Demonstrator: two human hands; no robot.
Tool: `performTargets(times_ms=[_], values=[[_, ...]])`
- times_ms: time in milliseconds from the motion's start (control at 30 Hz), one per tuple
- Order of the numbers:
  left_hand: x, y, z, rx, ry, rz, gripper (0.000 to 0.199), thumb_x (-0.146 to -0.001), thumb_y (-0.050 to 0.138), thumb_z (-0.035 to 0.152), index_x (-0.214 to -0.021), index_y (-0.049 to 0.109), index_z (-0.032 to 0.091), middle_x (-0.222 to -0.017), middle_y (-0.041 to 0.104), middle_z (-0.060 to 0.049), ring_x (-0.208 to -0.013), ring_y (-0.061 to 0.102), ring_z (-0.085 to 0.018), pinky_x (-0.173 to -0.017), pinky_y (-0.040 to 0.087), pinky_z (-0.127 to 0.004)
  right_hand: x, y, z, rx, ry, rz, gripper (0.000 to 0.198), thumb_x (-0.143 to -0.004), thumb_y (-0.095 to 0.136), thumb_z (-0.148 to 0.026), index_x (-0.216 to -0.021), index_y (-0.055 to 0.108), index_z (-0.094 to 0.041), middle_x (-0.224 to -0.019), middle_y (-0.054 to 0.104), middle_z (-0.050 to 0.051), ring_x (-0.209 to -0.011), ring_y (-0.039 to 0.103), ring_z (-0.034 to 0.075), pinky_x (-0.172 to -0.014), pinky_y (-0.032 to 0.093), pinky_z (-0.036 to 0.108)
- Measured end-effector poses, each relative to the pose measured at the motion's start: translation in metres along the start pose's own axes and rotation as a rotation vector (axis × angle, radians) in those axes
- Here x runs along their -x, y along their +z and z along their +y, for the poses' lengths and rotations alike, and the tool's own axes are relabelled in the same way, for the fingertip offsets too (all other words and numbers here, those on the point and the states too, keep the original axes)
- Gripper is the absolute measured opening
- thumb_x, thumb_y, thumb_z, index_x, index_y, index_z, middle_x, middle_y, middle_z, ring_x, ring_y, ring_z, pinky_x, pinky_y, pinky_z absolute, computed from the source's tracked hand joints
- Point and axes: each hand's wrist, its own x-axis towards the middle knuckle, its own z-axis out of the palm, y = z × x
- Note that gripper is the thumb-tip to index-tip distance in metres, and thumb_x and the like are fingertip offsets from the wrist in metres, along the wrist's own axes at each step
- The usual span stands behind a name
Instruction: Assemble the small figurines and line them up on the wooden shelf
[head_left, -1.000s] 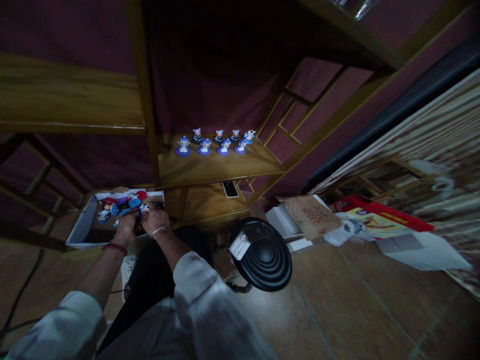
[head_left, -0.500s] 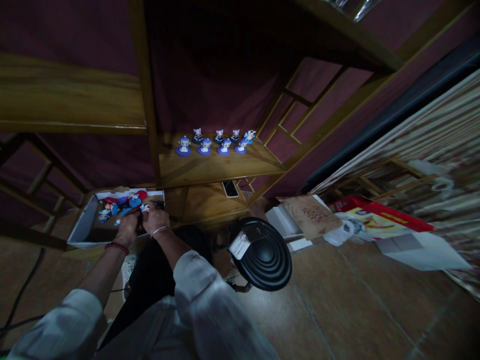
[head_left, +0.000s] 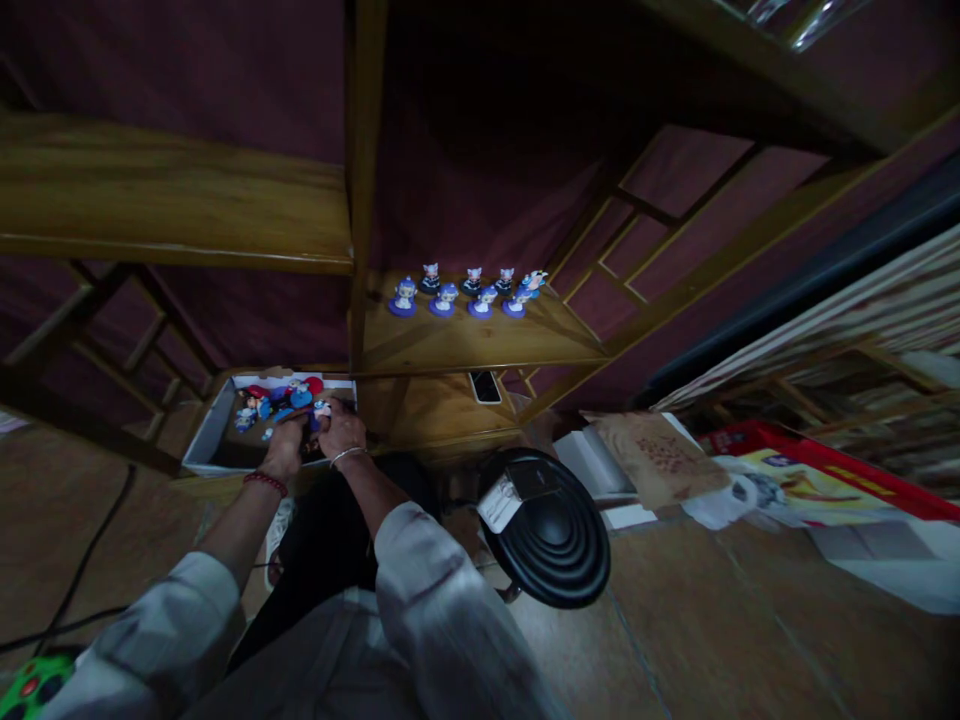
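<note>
Low at the left, both my hands are over an open white cardboard box (head_left: 214,432) with several small figurines (head_left: 289,398) in red, blue and white lying in it. My right hand (head_left: 343,430) is closed around a small figurine (head_left: 322,410) whose white and blue top shows above the fingers. Close beside it, my left hand (head_left: 285,448) has its fingers bent toward the same spot; its fingertips are dark and partly hidden. On the wooden shelf (head_left: 420,350) several figurines stand in two rows, purple ones (head_left: 444,300) in front and dark-based ones (head_left: 473,281) behind.
A phone (head_left: 486,387) lies on the lower board. A round black stool (head_left: 555,535) carries a dark box and a white paper (head_left: 500,503). Flattened packaging (head_left: 652,460) and a red-and-yellow box (head_left: 832,485) lie on the floor at right. Cables (head_left: 94,545) run along the left floor.
The view has swung left, so everything sits further right in the picture. Both hands stay together over the box, with the right hand still on the small figurine.
</note>
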Motion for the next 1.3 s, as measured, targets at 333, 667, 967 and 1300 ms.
performTargets(times_ms=[333,667,967,1300], values=[[-0.016,-0.006,-0.004,0.202,-0.123,-0.107,0.015,-0.066,0.047,0.004,-0.073,0.058,0.012,-0.061,0.059,-0.004,-0.057,0.059,-0.014,-0.050,0.049,-0.024,-0.009,0.011,0.006,-0.066,0.020,0.076,0.033,-0.086,0.038,-0.029,-0.119,0.043,-0.024,-0.103,0.063,0.003,-0.092,0.059,0.015,-0.081,0.042,0.025],[-0.014,-0.008,-0.002,0.268,-0.164,-0.124,0.015,-0.072,0.044,0.004,-0.077,0.056,0.012,-0.063,0.058,-0.002,-0.057,0.059,-0.012,-0.054,0.051,-0.023,-0.011,0.011,0.005,-0.114,0.049,0.107,0.030,-0.086,0.039,-0.031,-0.114,0.048,-0.024,-0.102,0.064,0.002,-0.091,0.060,0.015,-0.081,0.042,0.024],[-0.018,-0.010,-0.003,0.285,-0.183,-0.186,0.012,-0.075,0.047,0.007,-0.075,0.057,0.013,-0.065,0.059,-0.002,-0.055,0.057,-0.010,-0.055,0.051,-0.022,-0.014,0.011,0.006,-0.238,0.094,0.154,0.025,-0.084,0.043,-0.031,-0.107,0.053,-0.026,-0.100,0.064,0.000,-0.091,0.059,0.013,-0.081,0.042,0.022],[-0.013,-0.010,0.003,0.370,-0.214,-0.166,0.015,-0.077,0.044,0.004,-0.075,0.055,0.014,-0.062,0.057,0.000,-0.056,0.057,-0.009,-0.062,0.053,-0.024,-0.018,0.008,0.005,-0.293,0.181,0.074,0.028,-0.085,0.041,-0.029,-0.111,0.049,-0.026,-0.096,0.065,0.000,-0.089,0.059,0.013,-0.079,0.043,0.024]])
